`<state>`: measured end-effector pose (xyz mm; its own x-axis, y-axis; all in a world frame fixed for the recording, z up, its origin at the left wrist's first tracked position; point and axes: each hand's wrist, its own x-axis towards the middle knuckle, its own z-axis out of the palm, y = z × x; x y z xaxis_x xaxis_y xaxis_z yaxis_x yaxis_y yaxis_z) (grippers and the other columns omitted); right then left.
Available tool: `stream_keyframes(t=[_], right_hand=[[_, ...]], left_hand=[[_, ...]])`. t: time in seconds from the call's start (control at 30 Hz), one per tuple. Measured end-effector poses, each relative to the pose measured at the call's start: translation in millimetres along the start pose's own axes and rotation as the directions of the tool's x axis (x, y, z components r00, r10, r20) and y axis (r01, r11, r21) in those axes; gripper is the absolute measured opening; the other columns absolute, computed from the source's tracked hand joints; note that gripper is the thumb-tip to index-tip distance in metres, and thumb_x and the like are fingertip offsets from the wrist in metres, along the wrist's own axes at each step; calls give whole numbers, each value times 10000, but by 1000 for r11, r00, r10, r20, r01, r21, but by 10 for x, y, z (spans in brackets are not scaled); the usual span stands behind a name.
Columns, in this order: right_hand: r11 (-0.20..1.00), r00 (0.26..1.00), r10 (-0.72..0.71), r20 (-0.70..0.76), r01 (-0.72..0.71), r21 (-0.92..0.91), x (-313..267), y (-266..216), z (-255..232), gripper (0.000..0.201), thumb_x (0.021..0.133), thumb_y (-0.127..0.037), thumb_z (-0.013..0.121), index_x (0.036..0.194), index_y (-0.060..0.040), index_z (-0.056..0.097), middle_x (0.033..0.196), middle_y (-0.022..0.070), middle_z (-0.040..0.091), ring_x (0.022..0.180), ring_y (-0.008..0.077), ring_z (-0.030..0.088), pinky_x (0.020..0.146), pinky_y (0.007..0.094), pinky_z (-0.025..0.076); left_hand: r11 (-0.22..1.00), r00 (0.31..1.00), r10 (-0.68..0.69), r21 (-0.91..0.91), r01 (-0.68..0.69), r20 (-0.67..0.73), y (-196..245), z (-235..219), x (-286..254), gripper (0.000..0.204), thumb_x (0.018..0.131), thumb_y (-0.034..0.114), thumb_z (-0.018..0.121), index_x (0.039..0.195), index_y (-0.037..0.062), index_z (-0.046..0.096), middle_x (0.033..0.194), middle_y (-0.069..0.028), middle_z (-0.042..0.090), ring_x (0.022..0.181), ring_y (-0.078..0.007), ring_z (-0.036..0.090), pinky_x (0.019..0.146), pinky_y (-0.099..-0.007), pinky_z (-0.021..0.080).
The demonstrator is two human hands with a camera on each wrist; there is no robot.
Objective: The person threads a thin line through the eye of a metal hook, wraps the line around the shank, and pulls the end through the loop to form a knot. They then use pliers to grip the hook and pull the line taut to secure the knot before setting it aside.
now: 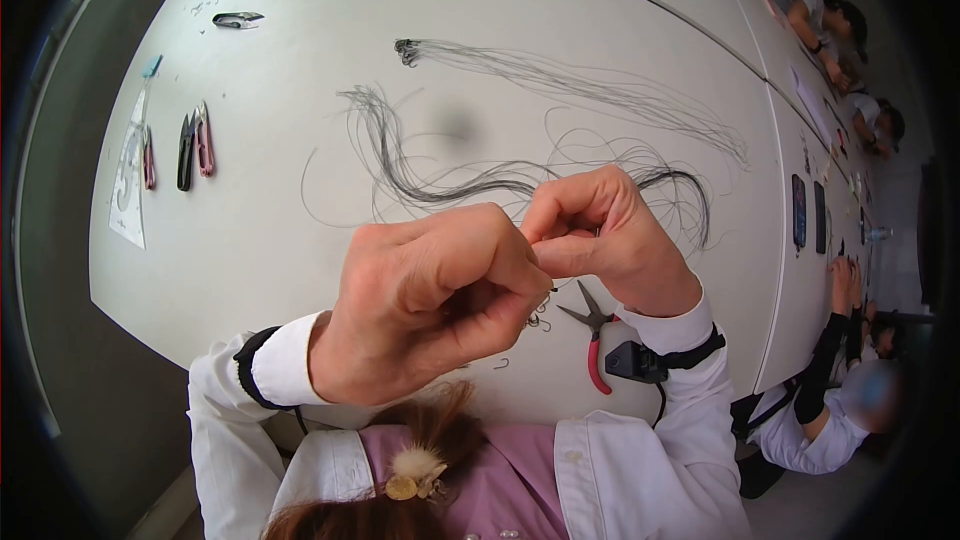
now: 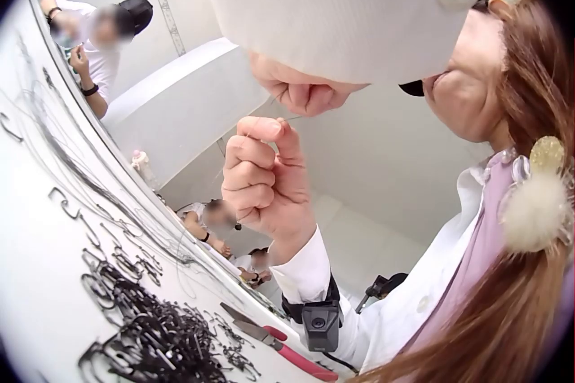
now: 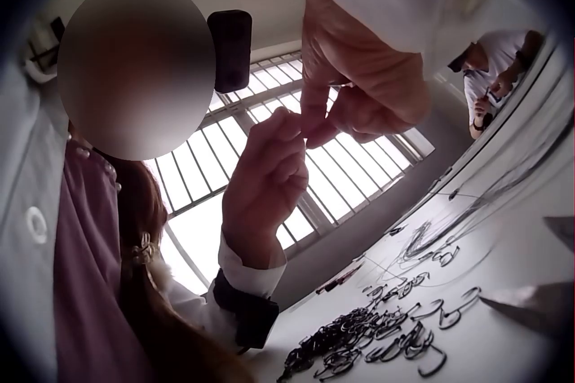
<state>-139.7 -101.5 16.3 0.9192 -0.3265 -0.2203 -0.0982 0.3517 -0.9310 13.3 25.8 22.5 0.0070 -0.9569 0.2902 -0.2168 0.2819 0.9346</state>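
Note:
My left hand (image 1: 430, 295) and right hand (image 1: 610, 240) meet above the near part of the table, fingertips close together. The left fingers are curled, and a small dark tip like the end of a fish hook shows at their edge; most of it is hidden. The right hand pinches with thumb and forefinger, and a thin fishing line (image 2: 292, 118) shows between the hands in the left wrist view. Below lies a pile of black fish hooks (image 2: 162, 329), largely hidden behind the left hand in the head view. Pliers (image 1: 594, 330) with red handles lie beside the right wrist.
A bundle of loose line (image 1: 430, 190) stretches across the table beyond the hands. Farther back lie hooks tied to line (image 1: 408, 52). Thread snips (image 1: 186, 152) and a clear set square (image 1: 128, 180) lie at the left. Other people sit along the right side.

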Motion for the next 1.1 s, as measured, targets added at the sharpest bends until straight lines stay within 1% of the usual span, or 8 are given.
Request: stream_keyframes(t=[0.17,0.3,0.4,0.43,0.5,0.63,0.93,1.1], right_hand=[[985,1000,20,22,-23,171,-37,81,130,33,807,-17,659,784,8,657,727,25,637,697,37,576,632,166,454],[991,990,-94,-108,83,-102,-129,70,308,17,765,21,663,774,8,662,688,30,633,590,36,546,515,197,417],[544,805,-593,-23,379,-749,-164,78,411,122,658,61,657,767,6,656,607,41,533,427,116,455,383,231,346],[545,805,-592,-23,379,-748,-189,68,424,122,658,61,657,767,6,656,607,41,533,427,116,455,383,231,346],[149,722,-671,171,358,-922,-245,27,449,159,633,54,644,785,7,655,578,12,458,414,113,433,349,229,318],[-83,606,-733,309,371,-925,-278,63,440,272,570,29,634,841,39,655,567,1,362,402,72,386,314,217,256],[-201,547,-746,379,358,-912,-351,-130,324,375,518,-26,635,887,40,663,568,2,366,408,68,380,321,207,275],[-67,601,-770,215,260,-963,-345,-155,281,301,611,-2,756,897,-71,693,498,-15,428,371,94,340,349,235,254]], left_hand=[[999,996,-36,24,38,-80,-1,-11,-14,94,778,-75,589,770,5,540,765,-60,571,595,-72,487,525,-202,392],[998,981,-52,27,58,-189,-59,0,-28,102,776,-107,573,795,-14,537,787,-69,554,636,-62,476,538,-193,383],[998,972,-4,56,18,-233,-76,20,-21,115,767,-120,576,791,-13,543,779,-59,560,627,-56,469,532,-188,377],[998,972,-5,56,19,-233,-75,24,-22,115,767,-120,576,791,-13,543,779,-59,560,627,-56,469,532,-188,377],[994,971,-1,109,28,-241,-69,33,-23,121,750,-118,599,776,-10,551,757,-48,567,601,-54,466,513,-188,368],[980,973,56,197,-11,-224,-71,33,-21,129,731,-118,615,767,-7,561,735,-41,571,575,-54,464,492,-191,358],[981,994,44,191,-24,-101,-63,12,3,112,737,-85,625,777,0,564,741,-51,579,564,-71,482,493,-201,372],[990,998,18,142,-9,-63,-62,19,11,115,741,-75,626,757,9,550,740,-51,578,563,-77,488,494,-204,377]])
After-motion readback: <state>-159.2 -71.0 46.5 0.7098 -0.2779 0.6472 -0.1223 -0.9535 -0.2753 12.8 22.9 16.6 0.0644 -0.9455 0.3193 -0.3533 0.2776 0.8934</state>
